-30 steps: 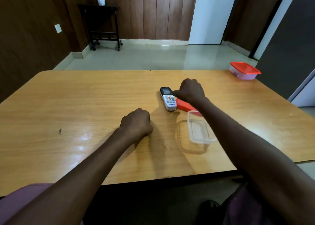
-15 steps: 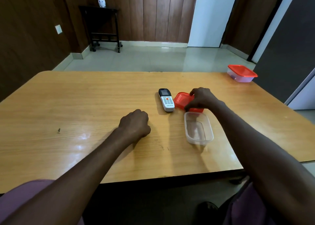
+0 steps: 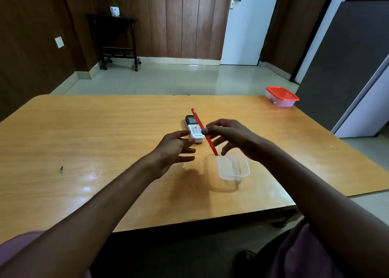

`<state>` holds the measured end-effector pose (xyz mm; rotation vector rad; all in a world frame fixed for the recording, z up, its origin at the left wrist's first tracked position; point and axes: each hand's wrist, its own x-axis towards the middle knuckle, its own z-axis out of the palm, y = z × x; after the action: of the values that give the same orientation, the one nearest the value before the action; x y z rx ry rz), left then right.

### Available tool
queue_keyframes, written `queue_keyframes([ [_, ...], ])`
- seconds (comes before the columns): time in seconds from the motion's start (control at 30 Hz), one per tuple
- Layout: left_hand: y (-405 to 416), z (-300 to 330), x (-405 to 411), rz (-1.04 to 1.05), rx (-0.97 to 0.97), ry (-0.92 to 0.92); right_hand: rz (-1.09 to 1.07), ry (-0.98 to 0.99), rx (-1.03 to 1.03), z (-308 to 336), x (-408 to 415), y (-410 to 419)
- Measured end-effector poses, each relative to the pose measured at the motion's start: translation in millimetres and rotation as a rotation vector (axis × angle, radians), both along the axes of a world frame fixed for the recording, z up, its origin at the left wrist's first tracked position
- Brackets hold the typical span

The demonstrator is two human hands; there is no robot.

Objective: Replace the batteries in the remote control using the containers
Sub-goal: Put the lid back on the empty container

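Note:
A white and black remote control (image 3: 195, 128) lies face up in the middle of the wooden table (image 3: 84, 134). My right hand (image 3: 229, 136) holds a red lid (image 3: 203, 130) on edge in the air, just in front of the remote. Below it stands a clear, lidless plastic container (image 3: 232, 167) that looks empty. My left hand (image 3: 174, 149) hovers open to the left of the lid, fingers spread, near the remote's lower end. A second container with a red lid (image 3: 281, 96) sits at the table's far right corner.
A small dark speck (image 3: 61, 168) lies on the table at the left. Beyond the table are a tiled floor, a dark side table (image 3: 114, 39) with a small pot, a white door (image 3: 246, 22) and a grey fridge (image 3: 345, 62) at right.
My right hand has lifted the red lid off the table and tipped it on edge. My left hand has opened from a fist and risen toward the lid.

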<state>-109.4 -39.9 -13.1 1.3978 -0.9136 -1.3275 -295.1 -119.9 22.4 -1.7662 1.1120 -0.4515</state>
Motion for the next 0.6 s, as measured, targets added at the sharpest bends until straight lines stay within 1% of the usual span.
queue_keyframes([
  [0.07, 2, -1, -7, -0.050, -0.007, 0.088, 0.020, -0.087, 0.103, -3, -6, 8],
  [0.13, 3, -3, -11, -0.074, -0.027, 0.117, 0.079, -0.173, 0.199, -3, -11, 10],
  [0.2, 3, -7, -12, -0.018, -0.027, 0.126, 0.107, -0.257, 0.265, -3, -16, 10],
  [0.27, 4, -12, -12, 0.067, -0.003, 0.110, 0.036, -0.280, 0.245, -3, -22, 8],
  [0.3, 4, -14, -12, 0.085, 0.004, 0.100, -0.014, -0.244, 0.192, -3, -24, 6],
  [0.43, 5, -20, -19, 0.078, 0.000, 0.075, -0.188, 0.004, 0.001, -8, -34, 1],
  [0.53, 5, -26, -29, 0.064, 0.018, 0.084, -0.251, 0.242, -0.176, -11, -39, -3],
  [0.6, 5, -29, -36, 0.060, 0.039, 0.105, -0.277, 0.342, -0.180, -14, -41, -5],
])
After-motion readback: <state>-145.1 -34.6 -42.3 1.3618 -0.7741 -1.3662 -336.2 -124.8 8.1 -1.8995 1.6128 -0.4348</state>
